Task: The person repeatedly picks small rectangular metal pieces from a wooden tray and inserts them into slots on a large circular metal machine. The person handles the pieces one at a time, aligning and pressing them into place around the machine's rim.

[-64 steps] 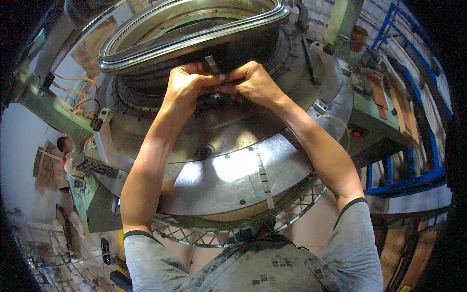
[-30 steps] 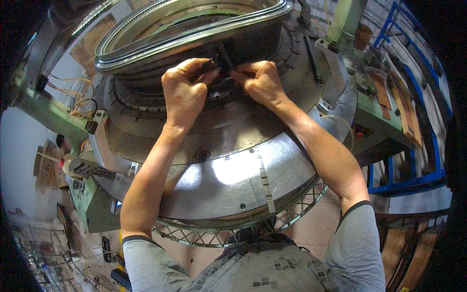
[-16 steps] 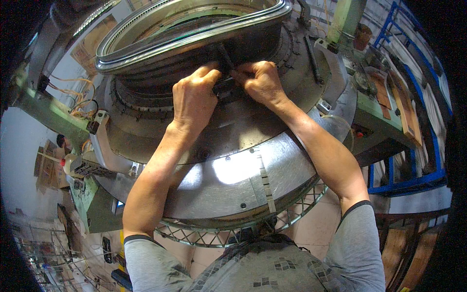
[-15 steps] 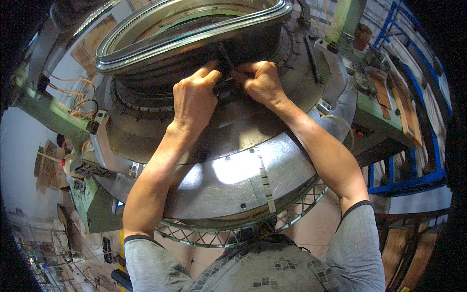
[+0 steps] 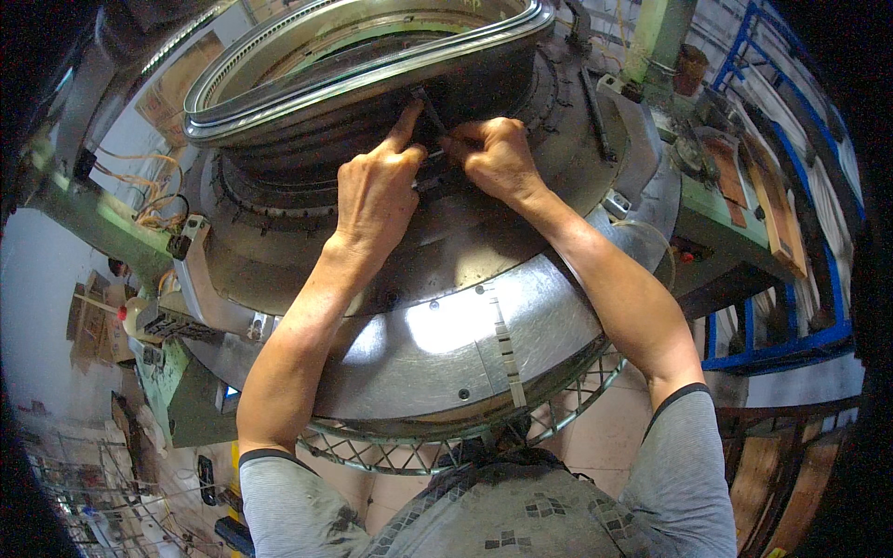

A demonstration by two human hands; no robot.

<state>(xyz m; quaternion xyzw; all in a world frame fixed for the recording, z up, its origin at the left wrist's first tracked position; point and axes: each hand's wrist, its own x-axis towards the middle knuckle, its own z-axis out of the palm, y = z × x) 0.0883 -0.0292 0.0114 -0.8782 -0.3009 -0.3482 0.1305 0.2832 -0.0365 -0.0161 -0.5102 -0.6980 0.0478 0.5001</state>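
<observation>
My right hand point(image 5: 499, 160) is closed in a pinch on the lower end of a thin dark flat strip point(image 5: 431, 112), which leans against the dark side of a large round machine's upper ring point(image 5: 307, 149). At the strip's upper end lies the stretched index finger of my left hand point(image 5: 375, 191); the other fingers of that hand are bent, and its thumb side is hidden. Both hands hover over the machine's wide sloping metal collar point(image 5: 456, 242). Shadow hides the spot between my fingertips.
A shiny metal band point(image 5: 446, 344) and a lattice ring point(image 5: 400, 456) run round the near side. Green machine arms point(image 5: 102, 209) stand left and right. A dark rod point(image 5: 598, 113) rests on the collar at the right. A blue rack point(image 5: 791, 349) stands further right.
My left index finger has straightened and reached up along the strip, where it was bent before. My right hand keeps its pinch and has hardly moved.
</observation>
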